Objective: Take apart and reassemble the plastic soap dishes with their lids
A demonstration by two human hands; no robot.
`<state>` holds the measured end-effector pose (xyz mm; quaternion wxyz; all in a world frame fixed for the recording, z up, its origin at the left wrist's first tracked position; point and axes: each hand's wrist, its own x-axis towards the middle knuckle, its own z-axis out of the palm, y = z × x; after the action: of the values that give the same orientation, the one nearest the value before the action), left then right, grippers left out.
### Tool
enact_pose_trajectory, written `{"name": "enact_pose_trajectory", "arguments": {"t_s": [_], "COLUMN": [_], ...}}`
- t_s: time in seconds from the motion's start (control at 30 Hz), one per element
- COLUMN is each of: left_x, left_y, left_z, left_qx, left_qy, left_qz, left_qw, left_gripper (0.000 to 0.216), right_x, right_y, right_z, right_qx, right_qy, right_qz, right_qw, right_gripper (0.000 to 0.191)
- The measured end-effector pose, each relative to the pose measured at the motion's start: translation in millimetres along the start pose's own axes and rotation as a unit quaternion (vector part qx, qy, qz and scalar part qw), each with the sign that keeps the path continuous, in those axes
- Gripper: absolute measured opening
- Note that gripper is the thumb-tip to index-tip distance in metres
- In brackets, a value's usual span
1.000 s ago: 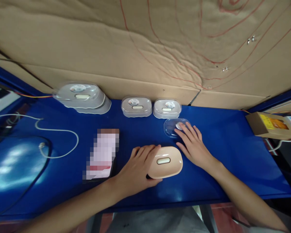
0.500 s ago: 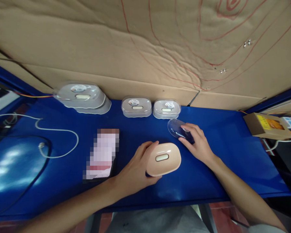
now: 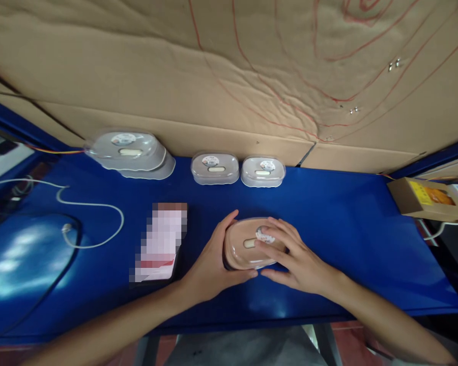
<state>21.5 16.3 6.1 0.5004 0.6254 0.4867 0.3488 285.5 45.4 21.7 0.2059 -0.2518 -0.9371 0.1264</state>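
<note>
Near the front middle of the table, a small beige oval box (image 3: 236, 250) with a pale pill-shaped inset sits in my left hand (image 3: 209, 272), whose thumb and fingers wrap its left end. A clear plastic lid (image 3: 256, 262) with a round sticker lies over the box's top. My right hand (image 3: 299, 259) grips this lid from the right, fingers across its top and thumb at the front edge. Whether the lid is fully seated cannot be made out.
Two grey boxes with clear lids, one at centre (image 3: 215, 175) and one beside it (image 3: 263, 178), stand along the cardboard wall (image 3: 137, 76). Stacked grey boxes (image 3: 137, 157) are at left. A phone (image 3: 160, 244), white cable (image 3: 99, 205) and cardboard box (image 3: 420, 198) lie around the blue table (image 3: 339, 208).
My right hand has moved left and toward me, bringing the clear lid onto the beige box. My left hand still holds the box, which has shifted slightly left.
</note>
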Motion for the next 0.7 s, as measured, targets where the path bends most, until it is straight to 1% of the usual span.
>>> {"name": "enact_pose_trajectory", "arguments": {"t_s": [0.1, 0.2, 0.33, 0.57, 0.7], "left_x": [-1.6, -2.7, -2.9, -2.1, -4.0], "left_y": [3.5, 5.2, 5.9, 7.4, 4.6], "left_z": [-1.4, -1.8, -1.5, 0.7, 1.8], "left_qx": [0.033, 0.044, 0.023, -0.011, 0.0], "left_qy": [0.013, 0.005, -0.01, -0.008, -0.007], "left_qz": [0.03, 0.049, 0.048, 0.045, 0.049], "left_qw": [0.999, 0.998, 0.999, 0.999, 0.999], "left_gripper": [0.111, 0.108, 0.109, 0.1, 0.107], "right_x": [-0.3, -1.5, -3.4, -4.0, -2.6], "right_y": [0.2, -0.1, -1.3, -3.1, -2.1], "right_z": [-2.4, -4.8, -6.3, -3.0, -2.1], "right_qx": [-0.01, -0.005, 0.01, -0.032, -0.03], "right_qy": [0.021, 0.034, 0.042, 0.045, 0.039], "right_qz": [-0.021, -0.031, -0.02, -0.022, -0.019], "right_qw": [1.0, 0.999, 0.999, 0.998, 0.999], "right_gripper": [0.054, 0.05, 0.047, 0.042, 0.039]}}
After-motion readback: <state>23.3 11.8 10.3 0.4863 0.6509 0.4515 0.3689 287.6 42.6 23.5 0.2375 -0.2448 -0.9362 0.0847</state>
